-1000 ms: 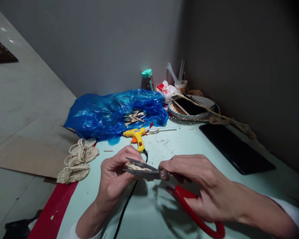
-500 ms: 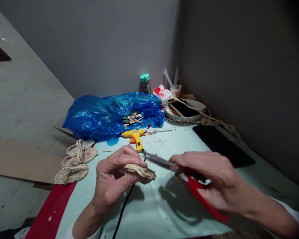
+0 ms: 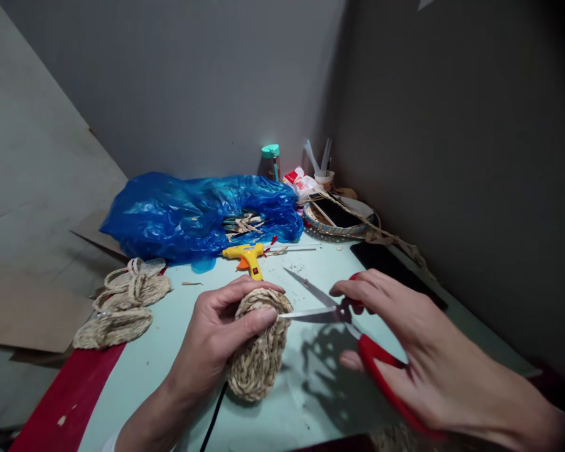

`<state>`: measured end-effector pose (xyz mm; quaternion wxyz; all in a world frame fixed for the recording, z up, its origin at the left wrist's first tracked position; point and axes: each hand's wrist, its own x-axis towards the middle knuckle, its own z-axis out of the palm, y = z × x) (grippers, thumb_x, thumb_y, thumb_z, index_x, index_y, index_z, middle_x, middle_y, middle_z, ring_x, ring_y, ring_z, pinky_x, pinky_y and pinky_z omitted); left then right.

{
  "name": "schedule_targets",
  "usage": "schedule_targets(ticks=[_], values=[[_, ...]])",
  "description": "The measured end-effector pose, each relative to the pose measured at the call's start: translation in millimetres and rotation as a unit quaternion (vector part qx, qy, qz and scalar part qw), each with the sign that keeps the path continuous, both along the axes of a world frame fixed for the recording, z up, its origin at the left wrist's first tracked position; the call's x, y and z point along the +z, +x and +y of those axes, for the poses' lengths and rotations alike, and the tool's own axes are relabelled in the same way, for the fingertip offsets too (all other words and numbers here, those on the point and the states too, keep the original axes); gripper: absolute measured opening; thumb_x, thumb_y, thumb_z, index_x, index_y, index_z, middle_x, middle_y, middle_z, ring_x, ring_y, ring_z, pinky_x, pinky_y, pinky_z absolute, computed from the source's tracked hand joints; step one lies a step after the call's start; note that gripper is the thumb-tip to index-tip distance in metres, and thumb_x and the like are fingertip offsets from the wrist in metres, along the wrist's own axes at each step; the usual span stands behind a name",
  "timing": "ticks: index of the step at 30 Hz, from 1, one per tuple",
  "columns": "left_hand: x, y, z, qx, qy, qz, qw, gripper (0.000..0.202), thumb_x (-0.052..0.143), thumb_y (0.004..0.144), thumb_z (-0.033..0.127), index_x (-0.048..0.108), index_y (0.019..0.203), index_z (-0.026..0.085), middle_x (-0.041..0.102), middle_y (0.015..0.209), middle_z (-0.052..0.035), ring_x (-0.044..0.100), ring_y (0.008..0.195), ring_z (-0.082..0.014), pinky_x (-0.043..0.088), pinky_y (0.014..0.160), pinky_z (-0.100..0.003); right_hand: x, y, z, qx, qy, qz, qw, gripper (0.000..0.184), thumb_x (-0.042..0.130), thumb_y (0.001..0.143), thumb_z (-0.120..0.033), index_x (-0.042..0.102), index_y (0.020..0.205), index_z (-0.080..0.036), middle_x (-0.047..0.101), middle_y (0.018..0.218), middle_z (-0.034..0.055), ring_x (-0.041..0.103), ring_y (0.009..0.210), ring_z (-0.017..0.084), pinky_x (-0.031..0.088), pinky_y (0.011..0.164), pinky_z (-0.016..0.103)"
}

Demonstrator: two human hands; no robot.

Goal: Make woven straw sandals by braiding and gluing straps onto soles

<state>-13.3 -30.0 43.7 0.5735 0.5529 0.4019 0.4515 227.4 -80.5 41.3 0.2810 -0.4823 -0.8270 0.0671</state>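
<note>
Left hand held a sole, right hand spread scissors; I judged it woven but strapless, unlike table's left-edge slippers.

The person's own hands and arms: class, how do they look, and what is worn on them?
The left hand and right hand are ungloved, and no ring shows on the fingers. No watch or bracelet is visible. A sliver of white sleeve shows on the left forearm at the bottom edge; the right forearm is bare until it blurs into darkness, where no sleeve is clear.
</note>
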Motion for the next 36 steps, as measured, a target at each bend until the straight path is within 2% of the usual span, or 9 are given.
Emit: schedule_targets(ticks=[5, 8, 12, 17, 21, 26, 31, 36], values=[[-4.5, -1.6, 0.3, -0.027, -0.006, 0.008, 1.000, 0.011, 0.081, 0.071, 0.024, 0.082, 0.082, 0.021, 0.066, 0.080, -0.0017, 0.059, 0.077, -0.0160, 0.045, 0.070, -0.023, 0.8, -25.3, 6.0, 0.010, -0.001, 0.000, 1.000, 0.026, 0.063, 0.085, -0.032, 0.057, 0.106, -0.018, 0.057, 0.089, 0.0062, 0.053, 0.079, 0.022, 0.044, 0.064, 0.033], [-4.9, -1.3, -0.5, -0.045, 0.003, 0.006, 0.999, 0.012, 0.079, 0.073, 0.020, 0.083, 0.085, 0.022, 0.070, 0.086, -0.0027, 0.061, 0.081, -0.0172, 0.046, 0.072, -0.024, -3.2, -29.5, 10.2, -0.003, 0.014, -0.019, 1.000, 0.029, 0.063, 0.082, -0.027, 0.058, 0.108, -0.016, 0.058, 0.088, 0.0068, 0.052, 0.078, 0.022, 0.042, 0.063, 0.033], [-4.1, 0.1, -2.8, -0.034, 0.016, 0.009, 0.999, 0.011, 0.078, 0.076, 0.021, 0.083, 0.085, 0.023, 0.071, 0.088, -0.0029, 0.063, 0.083, -0.0172, 0.046, 0.073, -0.024, -8.3, -27.6, 13.6, 0.007, 0.024, -0.016, 1.000, 0.030, 0.062, 0.080, -0.022, 0.060, 0.109, -0.014, 0.059, 0.086, 0.0068, 0.053, 0.075, 0.021, 0.042, 0.064, 0.033], [-5.3, 1.3, -4.2, -0.009, 0.012, 0.016, 1.000, 0.004, 0.080, 0.074, 0.022, 0.082, 0.077, 0.022, 0.065, 0.081, -0.0016, 0.060, 0.078, -0.0155, 0.045, 0.071, -0.023, -10.6, -26.2, 16.6, 0.037, 0.021, 0.007, 0.999, 0.023, 0.061, 0.084, -0.021, 0.062, 0.105, -0.012, 0.063, 0.085, 0.0085, 0.057, 0.076, 0.021, 0.043, 0.067, 0.032], [-9.1, 0.8, -2.1, -0.019, 0.019, 0.022, 0.999, 0.004, 0.077, 0.076, 0.020, 0.081, 0.076, 0.022, 0.063, 0.080, -0.0010, 0.058, 0.079, -0.0152, 0.045, 0.072, -0.024, -12.6, -25.5, 19.2, 0.050, -0.010, 0.021, 0.998, 0.019, 0.058, 0.087, -0.021, 0.064, 0.103, -0.011, 0.061, 0.077, 0.0061, 0.054, 0.069, 0.018, 0.040, 0.063, 0.030], [-14.1, -1.1, 1.5, -0.033, 0.032, 0.040, 0.998, 0.003, 0.077, 0.078, 0.022, 0.080, 0.077, 0.022, 0.062, 0.079, -0.0016, 0.056, 0.079, -0.0165, 0.044, 0.071, -0.025, -15.8, -23.7, 21.4, 0.064, -0.058, 0.037, 0.996, 0.014, 0.058, 0.086, -0.021, 0.063, 0.098, -0.015, 0.061, 0.078, 0.0043, 0.053, 0.068, 0.016, 0.037, 0.064, 0.028], [-17.3, -2.7, 2.8, -0.037, 0.039, 0.036, 0.998, 0.003, 0.078, 0.079, 0.024, 0.080, 0.078, 0.023, 0.062, 0.082, -0.0016, 0.056, 0.081, -0.0168, 0.044, 0.071, -0.025, -17.0, -23.4, 22.2, 0.067, -0.096, 0.047, 0.992, 0.008, 0.056, 0.090, -0.025, 0.059, 0.088, -0.018, 0.057, 0.073, 0.0007, 0.046, 0.062, 0.013, 0.032, 0.061, 0.027], [-19.1, -2.2, 3.5, -0.033, 0.038, 0.038, 0.998, 0.002, 0.078, 0.079, 0.023, 0.081, 0.079, 0.024, 0.062, 0.081, -0.0015, 0.057, 0.080, -0.0167, 0.044, 0.069, -0.025, -17.0, -21.2, 24.0, 0.065, -0.124, 0.041, 0.989, 0.005, 0.057, 0.082, -0.015, 0.056, 0.085, -0.019, 0.057, 0.072, 0.0003, 0.045, 0.061, 0.013, 0.031, 0.061, 0.026]])
